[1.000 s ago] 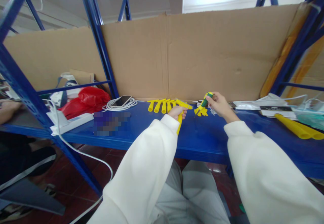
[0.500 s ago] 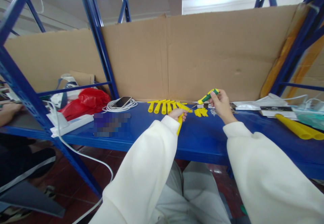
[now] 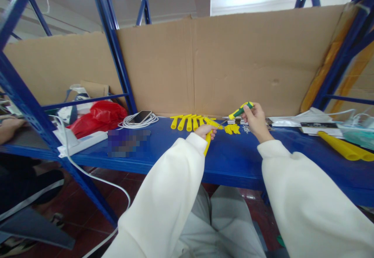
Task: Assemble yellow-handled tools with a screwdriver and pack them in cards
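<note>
My right hand is closed round the green and yellow handle of a screwdriver, whose thin shaft slants down to the left. The shaft's tip is at my left hand, where fingers and blur hide the exact contact. That hand is wrapped round a yellow plastic tube-like part, and its lower end hangs out below the fingers. Behind it lies a row of several similar yellow parts. Small flat yellow pieces lie between my hands, with a scatter of tiny silvery bits beside them.
On the left of the blue shelf are a phone on a coiled white cable, a white power strip and a red bag. Larger yellow tubes lie at right. Another person's hand is at far left.
The camera view shifts very slightly. Both hands, the screwdriver and the yellow part stay almost exactly in place.
</note>
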Tool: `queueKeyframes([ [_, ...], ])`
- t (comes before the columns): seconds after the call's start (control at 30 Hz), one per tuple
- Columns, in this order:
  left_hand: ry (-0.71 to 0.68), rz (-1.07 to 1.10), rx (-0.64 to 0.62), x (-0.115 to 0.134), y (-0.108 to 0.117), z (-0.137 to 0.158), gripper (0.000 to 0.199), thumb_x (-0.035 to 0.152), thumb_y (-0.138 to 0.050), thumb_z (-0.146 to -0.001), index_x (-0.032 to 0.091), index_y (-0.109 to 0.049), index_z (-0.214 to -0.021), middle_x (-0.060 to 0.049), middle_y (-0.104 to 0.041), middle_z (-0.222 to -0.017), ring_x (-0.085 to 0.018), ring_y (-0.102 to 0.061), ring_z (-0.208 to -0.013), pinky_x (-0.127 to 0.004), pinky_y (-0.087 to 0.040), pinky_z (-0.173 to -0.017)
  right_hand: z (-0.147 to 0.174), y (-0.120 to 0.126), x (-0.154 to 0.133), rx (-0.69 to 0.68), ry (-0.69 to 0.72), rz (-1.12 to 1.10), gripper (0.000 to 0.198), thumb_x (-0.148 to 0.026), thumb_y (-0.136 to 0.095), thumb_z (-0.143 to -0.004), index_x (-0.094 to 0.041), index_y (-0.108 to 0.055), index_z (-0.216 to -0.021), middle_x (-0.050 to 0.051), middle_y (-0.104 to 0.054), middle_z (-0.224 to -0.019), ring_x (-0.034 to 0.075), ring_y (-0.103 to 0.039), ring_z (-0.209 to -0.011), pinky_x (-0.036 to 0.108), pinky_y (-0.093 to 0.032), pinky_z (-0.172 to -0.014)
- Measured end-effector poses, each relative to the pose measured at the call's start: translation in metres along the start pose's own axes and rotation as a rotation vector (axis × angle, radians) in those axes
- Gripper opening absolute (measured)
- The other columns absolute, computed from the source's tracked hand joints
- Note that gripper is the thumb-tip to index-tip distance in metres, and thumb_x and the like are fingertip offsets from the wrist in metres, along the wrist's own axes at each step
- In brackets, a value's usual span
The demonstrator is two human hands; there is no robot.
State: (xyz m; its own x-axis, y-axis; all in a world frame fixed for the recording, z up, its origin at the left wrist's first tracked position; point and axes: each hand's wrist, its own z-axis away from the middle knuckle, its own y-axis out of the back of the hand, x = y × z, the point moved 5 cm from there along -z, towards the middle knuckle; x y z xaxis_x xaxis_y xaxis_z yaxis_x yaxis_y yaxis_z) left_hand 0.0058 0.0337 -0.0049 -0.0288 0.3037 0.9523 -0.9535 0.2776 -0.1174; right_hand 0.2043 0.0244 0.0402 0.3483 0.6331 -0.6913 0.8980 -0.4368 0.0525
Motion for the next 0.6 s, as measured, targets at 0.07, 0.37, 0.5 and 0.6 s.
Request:
queueKeyframes([
  [0.07,0.002,-0.005,-0.005,0.0005,-0.0004,0.0005,0.017,0.008,-0.061,-0.084,0.017,-0.051,-0.074,0.007,-0.04,-0.05,-0.004,-0.032,-0.036,-0.015,-0.024,-0.038,-0.0002,0.0,-0.0005,-0.004,0.006,-0.01,0.046,-0.067,-0.058,-0.079,-0.025,-0.047,-0.095,-0.005,-0.05,-0.06,0.012,-0.048,-0.048,0.025,-0.04,-0.046],
  [0.37,0.009,0.016,-0.029,0.0007,-0.0015,0.0023,0.019,0.007,-0.056,-0.087,0.017,-0.049,-0.072,0.007,-0.039,-0.049,-0.004,-0.03,-0.036,-0.015,-0.022,-0.038,-0.0004,0.0008,-0.0027,-0.018,0.008,0.015,0.048,-0.07,-0.056,-0.078,-0.027,-0.045,-0.094,-0.005,-0.048,-0.061,0.014,-0.05,-0.051,0.027,-0.041,-0.048],
  [0.5,0.027,0.068,-0.073,0.0,-0.0024,0.0031,0.021,0.007,-0.056,-0.088,0.017,-0.047,-0.071,0.008,-0.038,-0.05,-0.003,-0.029,-0.037,-0.014,-0.022,-0.039,-0.0018,0.0019,-0.0006,-0.014,0.004,0.024,0.049,-0.072,-0.054,-0.078,-0.027,-0.044,-0.095,-0.004,-0.048,-0.061,0.015,-0.049,-0.051,0.028,-0.041,-0.049],
  [0.6,0.03,0.11,-0.098,0.0003,-0.003,0.0045,0.02,0.008,-0.058,-0.087,0.018,-0.048,-0.073,0.008,-0.038,-0.051,-0.002,-0.028,-0.037,-0.013,-0.022,-0.039,-0.0035,0.0046,0.0031,0.0,0.004,0.055,0.05,-0.073,-0.051,-0.08,-0.027,-0.045,-0.097,-0.003,-0.049,-0.063,0.015,-0.05,-0.05,0.03,-0.042,-0.049],
])
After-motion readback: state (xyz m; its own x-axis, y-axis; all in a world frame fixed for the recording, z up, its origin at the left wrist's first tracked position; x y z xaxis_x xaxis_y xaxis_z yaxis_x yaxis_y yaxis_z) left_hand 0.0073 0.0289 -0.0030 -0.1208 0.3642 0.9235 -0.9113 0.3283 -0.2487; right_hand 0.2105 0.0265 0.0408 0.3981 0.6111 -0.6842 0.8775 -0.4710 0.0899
